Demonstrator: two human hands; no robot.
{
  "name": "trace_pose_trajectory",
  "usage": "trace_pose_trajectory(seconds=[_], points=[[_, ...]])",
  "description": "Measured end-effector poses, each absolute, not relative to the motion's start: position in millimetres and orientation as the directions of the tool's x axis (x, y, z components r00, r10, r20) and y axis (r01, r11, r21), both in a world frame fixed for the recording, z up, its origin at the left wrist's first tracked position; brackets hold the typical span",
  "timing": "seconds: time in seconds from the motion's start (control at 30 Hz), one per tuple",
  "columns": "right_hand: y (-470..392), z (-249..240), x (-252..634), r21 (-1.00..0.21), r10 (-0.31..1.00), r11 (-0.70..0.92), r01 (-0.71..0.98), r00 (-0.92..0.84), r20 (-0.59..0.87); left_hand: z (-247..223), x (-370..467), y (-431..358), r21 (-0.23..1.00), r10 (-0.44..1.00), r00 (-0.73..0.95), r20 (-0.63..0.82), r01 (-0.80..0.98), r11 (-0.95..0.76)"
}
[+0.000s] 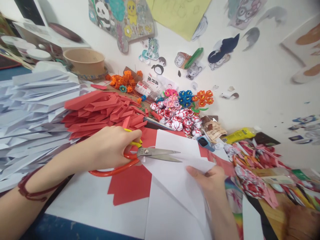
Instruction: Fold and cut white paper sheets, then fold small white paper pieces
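My left hand [113, 146], with a dark red cord bracelet at its wrist, is closed round scissors [147, 152]. The scissors have orange-red and yellow handles; their metal blades stand slightly apart, tips pointing right above a white sheet of paper [175, 186]. My right hand [208, 180] pinches the lifted edge of that sheet between thumb and fingers, just right of the blade tips. Under it lie red paper [132, 185] and more white paper [100, 213]. Whether the blades touch the sheet, I cannot tell.
Folded white strips [32, 123] are heaped at the left, beside folded red strips [105, 111]. Red-and-white paper flowers [180, 118] and orange flowers [126, 80] line the wall. A smartwatch [205, 142] lies beyond my right hand. A brown blurred shape [302, 220] occupies the lower right.
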State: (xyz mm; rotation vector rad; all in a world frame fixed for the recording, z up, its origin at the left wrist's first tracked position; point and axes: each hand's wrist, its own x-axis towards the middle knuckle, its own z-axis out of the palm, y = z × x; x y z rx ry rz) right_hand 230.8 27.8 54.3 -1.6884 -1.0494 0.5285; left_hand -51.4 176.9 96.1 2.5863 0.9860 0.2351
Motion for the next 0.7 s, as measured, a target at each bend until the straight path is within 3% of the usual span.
trace_pose_trajectory(seconds=[0.23,0.57,0.7], points=[[34.9,51.1,214.8,-0.954,0.860,-0.201,0.223,0.507,-0.062,90.1,-43.1,178.2,0.382,0.628,0.774,-0.082,0.607,-0.697],[33.0,40.3,213.9,-0.963,0.841,-0.219,0.160,0.531,-0.103,81.9,-33.8,179.8,0.511,0.623,0.774,-0.114,0.583,-0.632],[30.2,38.8,215.2,-0.957,0.837,-0.251,0.146,0.529,-0.140,72.9,-31.4,182.6,0.494,0.620,0.776,-0.115,0.586,-0.643]])
